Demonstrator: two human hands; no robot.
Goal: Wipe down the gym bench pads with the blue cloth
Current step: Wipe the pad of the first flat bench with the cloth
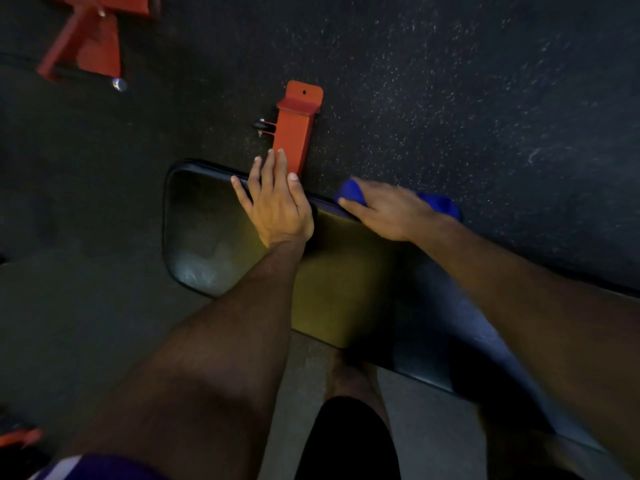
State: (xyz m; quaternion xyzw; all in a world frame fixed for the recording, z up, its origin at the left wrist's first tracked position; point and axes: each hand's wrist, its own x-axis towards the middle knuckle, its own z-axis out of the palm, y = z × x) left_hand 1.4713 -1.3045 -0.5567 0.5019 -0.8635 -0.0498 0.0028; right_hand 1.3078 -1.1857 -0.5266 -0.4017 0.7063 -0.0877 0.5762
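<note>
One black bench pad (221, 244), centre frame, long axis running from mid-left to lower right; one blue cloth (353, 190) pressed on its far edge under right hand (388, 213); left hand (277, 202) flat, fingers spread; one orange bench leg (294, 133) above.

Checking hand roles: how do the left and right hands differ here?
The left hand lies flat with straight fingers and holds nothing; the right hand holds the blue cloth. The right is motion-blurred, the left sharp. Both are at the pad's far edge.
</note>
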